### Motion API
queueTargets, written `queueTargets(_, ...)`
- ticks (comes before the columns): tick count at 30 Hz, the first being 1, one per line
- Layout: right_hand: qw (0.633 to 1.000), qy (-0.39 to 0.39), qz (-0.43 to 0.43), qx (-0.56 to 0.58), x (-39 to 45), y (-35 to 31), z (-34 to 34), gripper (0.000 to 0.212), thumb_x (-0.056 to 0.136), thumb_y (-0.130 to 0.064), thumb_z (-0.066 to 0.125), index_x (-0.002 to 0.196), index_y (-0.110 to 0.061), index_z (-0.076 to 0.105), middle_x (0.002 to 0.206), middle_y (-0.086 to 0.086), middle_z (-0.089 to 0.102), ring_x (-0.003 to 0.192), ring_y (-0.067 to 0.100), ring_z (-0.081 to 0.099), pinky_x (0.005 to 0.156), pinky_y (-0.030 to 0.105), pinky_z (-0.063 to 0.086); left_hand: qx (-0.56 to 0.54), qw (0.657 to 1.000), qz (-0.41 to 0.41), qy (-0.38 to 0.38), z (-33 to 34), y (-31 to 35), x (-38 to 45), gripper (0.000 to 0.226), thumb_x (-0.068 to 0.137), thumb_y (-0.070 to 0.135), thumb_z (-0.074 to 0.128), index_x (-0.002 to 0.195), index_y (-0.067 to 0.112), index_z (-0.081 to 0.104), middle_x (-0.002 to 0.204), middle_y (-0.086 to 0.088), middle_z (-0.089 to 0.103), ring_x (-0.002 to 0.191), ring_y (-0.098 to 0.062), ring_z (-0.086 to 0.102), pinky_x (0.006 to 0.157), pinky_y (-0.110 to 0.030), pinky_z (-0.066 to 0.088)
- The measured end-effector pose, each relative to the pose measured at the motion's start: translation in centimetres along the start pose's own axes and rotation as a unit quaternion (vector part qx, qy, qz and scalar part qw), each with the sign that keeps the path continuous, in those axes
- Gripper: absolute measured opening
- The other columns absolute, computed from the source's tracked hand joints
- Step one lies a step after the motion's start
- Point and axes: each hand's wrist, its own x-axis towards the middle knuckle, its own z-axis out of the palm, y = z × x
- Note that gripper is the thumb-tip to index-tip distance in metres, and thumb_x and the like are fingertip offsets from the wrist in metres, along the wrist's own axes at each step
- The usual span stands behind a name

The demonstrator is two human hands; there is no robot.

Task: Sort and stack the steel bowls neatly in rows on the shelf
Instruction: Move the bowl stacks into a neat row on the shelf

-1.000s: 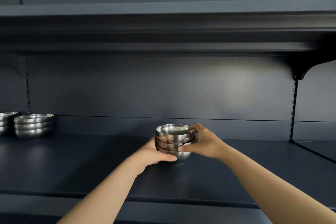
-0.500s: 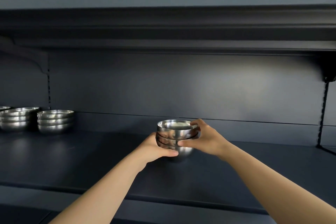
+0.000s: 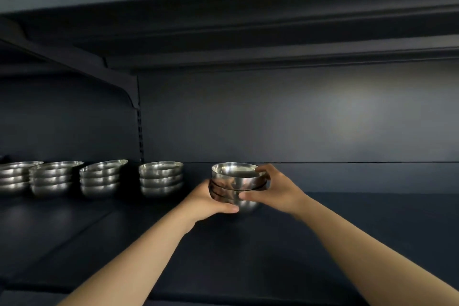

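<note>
Two hands of mine meet around one stack of steel bowls (image 3: 237,185) near the middle of the dark shelf (image 3: 248,251). My left hand (image 3: 207,200) cups the stack from the left side, low down, with its thumb laid across the front of the bottom bowl and the other fingers hidden behind the metal. My right hand (image 3: 274,187) holds it from the right, thumb pressed on the front at the seam between the bowls and fingers (image 3: 263,171) curled over the back rim of the top bowl. Both sets of fingers are bent round the stack and grip it; neither is spread flat. The stack looks to be about three bowls nested upright, mouths up, and its base sits at or just on the shelf board, though I cannot tell whether it fully rests there. To the left along the back of the same shelf stand four more stacks of bowls (image 3: 161,179) in a row, each several bowls high, well apart from one another; the stack I hold is just to the right of the nearest one, with a gap between them. A shelf bracket (image 3: 119,82) slants down to an upright slotted rail (image 3: 139,136) behind that row, and an upper shelf (image 3: 273,15) hangs overhead.
</note>
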Motion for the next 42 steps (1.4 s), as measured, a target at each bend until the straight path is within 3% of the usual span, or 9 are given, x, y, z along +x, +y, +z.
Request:
queueTargets(3, 1.000, 0.007, 0.003, 0.007, 2.0, -1.1, 2.8, 0.079, 0.058, -0.044, 0.084, 0.124, -0.026, 0.044, 0.106, -0.014, 0.061, 0.099, 0.003, 0.058, 0.086, 0.025, 0.050, -0.003, 1.000, -0.001, 0.004, -3.0, -1.9, 1.2, 0.046, 0.061, 0.013, 0.086, 0.093, 0.031, 0.057, 0.085, 0.018, 0.069, 0.075, 0.012, 0.063, 0.057, -0.001, 0.043)
queueTargets(7, 0.999, 0.020, 0.024, 0.019, 4.5, -1.3, 4.7, 0.075, 0.059, -0.040, 0.085, 0.121, -0.024, 0.045, 0.101, -0.013, 0.063, 0.095, 0.002, 0.060, 0.080, 0.022, 0.050, -0.012, 1.000, -0.002, -0.003, -4.4, -3.5, 3.5, 0.049, 0.063, 0.014, 0.086, 0.097, 0.031, 0.055, 0.093, 0.016, 0.067, 0.082, 0.009, 0.061, 0.061, -0.005, 0.043)
queueTargets(11, 0.999, 0.028, 0.044, 0.008, 6.4, -0.9, 5.7, 0.075, 0.060, -0.040, 0.085, 0.120, -0.024, 0.044, 0.104, -0.010, 0.061, 0.097, 0.004, 0.059, 0.081, 0.025, 0.050, -0.018, 1.000, -0.001, -0.021, -4.7, -4.7, 5.6, 0.045, 0.065, 0.008, 0.084, 0.089, 0.032, 0.055, 0.074, 0.023, 0.068, 0.066, 0.015, 0.061, 0.052, 0.000, 0.040)
queueTargets(15, 0.998, 0.041, 0.054, 0.007, 7.2, -0.1, 6.1, 0.074, 0.060, -0.040, 0.085, 0.120, -0.026, 0.044, 0.101, -0.014, 0.060, 0.094, 0.000, 0.058, 0.076, 0.019, 0.048, -0.016, 1.000, -0.006, -0.006, -4.7, -6.0, 7.0, 0.052, 0.062, 0.018, 0.086, 0.099, 0.032, 0.054, 0.096, 0.016, 0.066, 0.084, 0.009, 0.059, 0.058, -0.003, 0.041)
queueTargets(22, 0.998, 0.062, 0.027, -0.018, 7.5, 0.7, 7.2, 0.069, 0.062, -0.041, 0.083, 0.113, -0.036, 0.038, 0.113, -0.007, 0.057, 0.098, 0.003, 0.057, 0.072, 0.014, 0.045, -0.003, 1.000, 0.000, 0.011, -4.7, -7.3, 7.6, 0.056, 0.062, 0.025, 0.086, 0.106, 0.032, 0.052, 0.097, 0.018, 0.063, 0.082, 0.013, 0.056, 0.055, 0.001, 0.040)
queueTargets(32, 0.994, 0.098, 0.015, -0.050, 7.4, 1.2, 8.1, 0.073, 0.068, -0.040, 0.078, 0.127, -0.030, 0.038, 0.120, -0.002, 0.054, 0.108, 0.016, 0.056, 0.096, 0.037, 0.048, 0.031, 0.998, 0.002, 0.046, -4.2, -7.4, 7.4, 0.057, 0.065, 0.032, 0.084, 0.108, 0.036, 0.048, 0.091, 0.025, 0.055, 0.080, 0.014, 0.050, 0.060, -0.004, 0.036)
queueTargets(37, 0.993, 0.098, 0.016, -0.060, 7.3, 1.2, 8.1, 0.073, 0.069, -0.041, 0.077, 0.129, -0.030, 0.037, 0.122, -0.001, 0.052, 0.110, 0.016, 0.054, 0.097, 0.039, 0.047, 0.068, 0.996, -0.003, 0.052, -4.2, -7.4, 7.3, 0.068, 0.066, 0.037, 0.081, 0.124, 0.029, 0.047, 0.095, 0.025, 0.049, 0.090, 0.003, 0.049, 0.078, -0.015, 0.036)
queueTargets(42, 0.989, 0.102, 0.018, -0.110, 6.9, 1.4, 8.2, 0.083, 0.068, -0.052, 0.073, 0.136, -0.033, 0.029, 0.125, -0.003, 0.049, 0.112, 0.016, 0.052, 0.095, 0.033, 0.046, 0.135, 0.989, 0.002, 0.054, -4.3, -7.6, 7.4, 0.070, 0.069, 0.040, 0.078, 0.129, 0.024, 0.047, 0.120, 0.008, 0.058, 0.107, -0.010, 0.056, 0.091, -0.024, 0.045)
